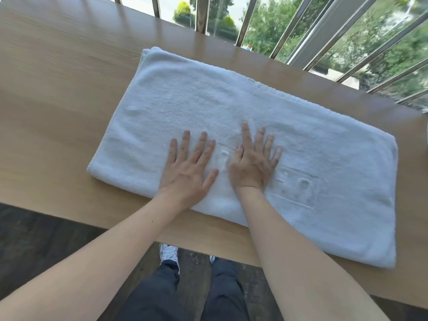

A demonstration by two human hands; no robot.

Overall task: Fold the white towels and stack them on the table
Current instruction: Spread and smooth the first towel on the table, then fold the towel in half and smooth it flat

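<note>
A long, pale wood table (pixel 58 89) runs across my view. Beyond its far edge is a metal railing (pixel 324 31), with green trees (pixel 266 26) outside it. Below the near edge I can see a dark plank floor (pixel 34 239) and the person's white shoes (pixel 169 251).

The white towel (pixel 185 100) lies flat on the table as a long rectangle, set at an angle, with its right end near the table's near edge. At the far left corner two edges show one over the other, so I judge it already folded at least once. The view is too soft there for me to count the layers. A raised woven mark (pixel 298 186) sits in the pile toward the near right.

Both hands rest on the towel around the middle of its near half. The left hand (pixel 187 172) lies palm down with the fingers straight and spread. The right hand (pixel 252 165) lies just beside it in the same way. Neither hand has a grip on anything, and the fingers are apart and flat on the cloth, which looks to me like smoothing.

I expect the towel to handle as soft, light and floppy. It has no stiffness, it will sag wherever it is unsupported, and its pile should cling a little to the smooth wood. For the next fold I would pinch the two corners of one short end and carry them over to the other end.

I see no stack in view.
</note>
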